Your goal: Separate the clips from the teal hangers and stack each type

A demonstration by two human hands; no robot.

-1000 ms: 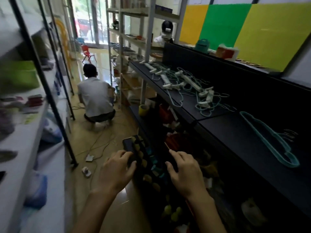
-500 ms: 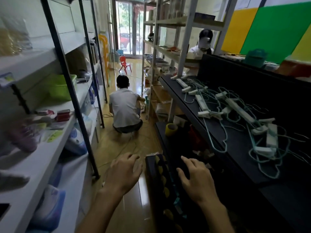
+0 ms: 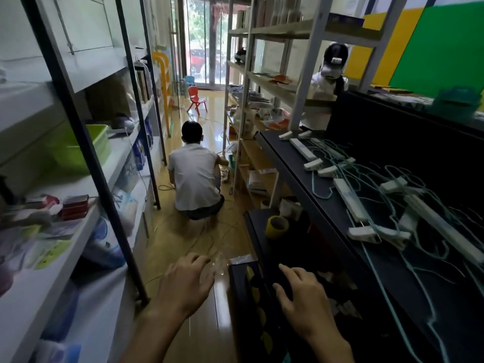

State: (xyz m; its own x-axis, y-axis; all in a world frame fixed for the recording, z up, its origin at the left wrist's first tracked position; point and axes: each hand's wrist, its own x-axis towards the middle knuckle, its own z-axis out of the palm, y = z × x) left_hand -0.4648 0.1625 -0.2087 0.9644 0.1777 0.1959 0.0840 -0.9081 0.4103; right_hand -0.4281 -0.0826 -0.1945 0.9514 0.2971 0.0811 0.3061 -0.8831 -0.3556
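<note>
Teal wire hangers (image 3: 408,203), thin and loopy, are lying tangled with white plastic clips (image 3: 364,233) on the black shelf (image 3: 296,166), clips still attached. Since a second ago the view is swinging left, so the separate hanger stack is dropping out of frame. Left hand (image 3: 183,286) and right hand (image 3: 301,302) are hovering below the shelf's front edge, fingers relaxed and spread, gripping nothing. My read: between picks, most separating still ahead.
</note>
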